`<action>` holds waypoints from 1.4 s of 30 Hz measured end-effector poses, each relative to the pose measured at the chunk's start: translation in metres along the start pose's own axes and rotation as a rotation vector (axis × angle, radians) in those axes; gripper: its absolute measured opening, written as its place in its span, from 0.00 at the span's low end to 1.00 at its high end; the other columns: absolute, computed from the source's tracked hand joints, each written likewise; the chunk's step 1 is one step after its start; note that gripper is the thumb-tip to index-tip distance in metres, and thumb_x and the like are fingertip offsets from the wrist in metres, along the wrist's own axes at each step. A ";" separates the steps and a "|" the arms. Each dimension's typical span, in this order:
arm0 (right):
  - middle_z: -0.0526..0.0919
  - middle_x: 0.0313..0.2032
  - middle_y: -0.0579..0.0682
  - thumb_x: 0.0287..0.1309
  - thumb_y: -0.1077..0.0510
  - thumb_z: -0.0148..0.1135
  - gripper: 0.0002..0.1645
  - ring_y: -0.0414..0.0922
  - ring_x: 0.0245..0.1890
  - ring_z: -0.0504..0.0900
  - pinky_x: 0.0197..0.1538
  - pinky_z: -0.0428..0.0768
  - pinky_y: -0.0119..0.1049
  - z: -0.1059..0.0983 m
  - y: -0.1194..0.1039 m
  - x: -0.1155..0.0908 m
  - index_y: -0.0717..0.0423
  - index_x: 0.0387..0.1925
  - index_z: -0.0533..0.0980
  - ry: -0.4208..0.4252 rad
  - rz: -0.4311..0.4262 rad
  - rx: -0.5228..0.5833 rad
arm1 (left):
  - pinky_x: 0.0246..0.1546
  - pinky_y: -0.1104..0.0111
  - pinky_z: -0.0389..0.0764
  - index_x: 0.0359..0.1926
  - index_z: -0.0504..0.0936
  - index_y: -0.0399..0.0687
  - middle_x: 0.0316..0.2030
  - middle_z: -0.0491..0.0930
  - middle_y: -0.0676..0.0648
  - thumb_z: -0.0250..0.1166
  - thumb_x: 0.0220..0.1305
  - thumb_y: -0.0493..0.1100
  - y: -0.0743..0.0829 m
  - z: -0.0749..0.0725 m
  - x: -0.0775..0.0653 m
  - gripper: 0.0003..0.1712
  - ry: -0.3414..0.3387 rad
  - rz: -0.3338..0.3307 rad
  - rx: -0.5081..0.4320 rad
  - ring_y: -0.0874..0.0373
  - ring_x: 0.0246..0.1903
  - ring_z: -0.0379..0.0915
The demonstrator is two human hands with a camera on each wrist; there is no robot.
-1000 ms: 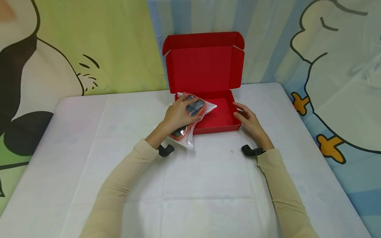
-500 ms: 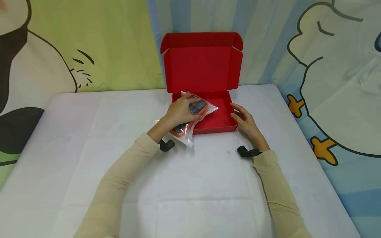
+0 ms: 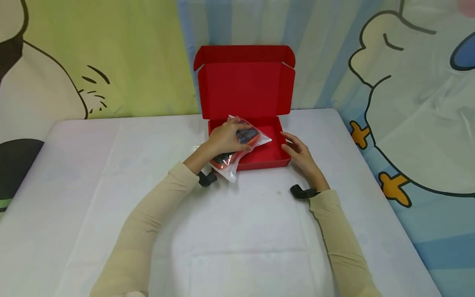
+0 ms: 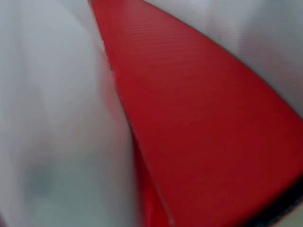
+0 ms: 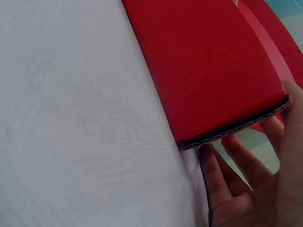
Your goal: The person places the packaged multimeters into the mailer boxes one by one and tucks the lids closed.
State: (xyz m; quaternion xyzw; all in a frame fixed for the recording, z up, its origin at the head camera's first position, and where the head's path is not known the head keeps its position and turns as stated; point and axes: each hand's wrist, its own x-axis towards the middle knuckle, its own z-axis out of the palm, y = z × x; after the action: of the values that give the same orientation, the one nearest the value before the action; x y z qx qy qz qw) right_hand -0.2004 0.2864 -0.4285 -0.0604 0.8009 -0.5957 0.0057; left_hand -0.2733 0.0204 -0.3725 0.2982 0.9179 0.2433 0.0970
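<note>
A red cardboard box (image 3: 263, 164) stands with its lid (image 3: 245, 88) raised against the backdrop. My left hand (image 3: 224, 138) grips a clear plastic bag (image 3: 256, 139) from above; inside is an orange-and-black device with a grey screen-like face. The bag lies slanted over the left part of the box, its lower end reaching past the front wall. In the left wrist view the bag (image 4: 66, 118) is a blur beside the box wall (image 4: 189, 109). My right hand (image 3: 302, 156) holds the box's right wall, thumb at the rim and fingers outside, as the right wrist view shows.
A white cloth (image 3: 245, 222) covers the table. Behind it hangs a printed backdrop (image 3: 141, 62) with cartoon figures, and the lid leans close to it. Black wrist cameras (image 3: 303, 192) are strapped to both wrists.
The head view has shifted, so the box appears farther left. Relative to the box, the bag in my left hand has moved slightly right, over the interior. My right hand stays at the right wall.
</note>
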 end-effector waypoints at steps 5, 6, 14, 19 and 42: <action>0.59 0.72 0.56 0.70 0.59 0.53 0.31 0.56 0.70 0.61 0.66 0.70 0.42 0.001 0.002 0.001 0.59 0.71 0.60 -0.003 0.012 0.006 | 0.51 0.47 0.77 0.68 0.71 0.62 0.74 0.53 0.42 0.71 0.54 0.58 -0.003 0.001 0.006 0.40 -0.019 0.047 -0.008 0.42 0.70 0.56; 0.59 0.72 0.56 0.70 0.59 0.53 0.31 0.55 0.70 0.60 0.66 0.70 0.42 0.001 0.002 0.001 0.59 0.71 0.60 -0.004 0.014 0.006 | 0.52 0.47 0.77 0.68 0.71 0.61 0.74 0.53 0.42 0.71 0.54 0.58 -0.003 0.002 0.007 0.40 -0.023 0.055 -0.009 0.42 0.70 0.56; 0.60 0.72 0.56 0.70 0.59 0.53 0.31 0.56 0.70 0.62 0.66 0.70 0.44 -0.002 0.005 0.001 0.58 0.71 0.61 -0.005 0.000 -0.002 | 0.57 0.46 0.74 0.69 0.70 0.60 0.75 0.52 0.44 0.70 0.54 0.58 -0.002 0.002 0.013 0.41 -0.058 0.094 -0.012 0.42 0.71 0.52; 0.60 0.72 0.56 0.70 0.59 0.53 0.31 0.56 0.70 0.62 0.66 0.70 0.44 -0.002 0.005 0.001 0.58 0.71 0.61 -0.004 0.002 -0.017 | 0.60 0.47 0.70 0.70 0.69 0.60 0.75 0.51 0.46 0.70 0.55 0.57 -0.002 0.002 0.017 0.41 -0.104 0.127 -0.025 0.44 0.71 0.51; 0.59 0.72 0.57 0.70 0.60 0.53 0.31 0.57 0.70 0.61 0.67 0.66 0.51 0.000 0.003 0.001 0.59 0.71 0.60 -0.001 0.014 -0.001 | 0.71 0.47 0.50 0.73 0.64 0.56 0.75 0.50 0.45 0.69 0.61 0.54 0.003 0.009 0.032 0.41 -0.263 0.253 0.009 0.50 0.72 0.49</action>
State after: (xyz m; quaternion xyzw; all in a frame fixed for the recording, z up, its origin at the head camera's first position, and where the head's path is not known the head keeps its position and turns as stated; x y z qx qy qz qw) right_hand -0.2014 0.2873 -0.4308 -0.0553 0.8017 -0.5951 0.0102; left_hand -0.2949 0.0452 -0.3801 0.4409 0.8536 0.2083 0.1835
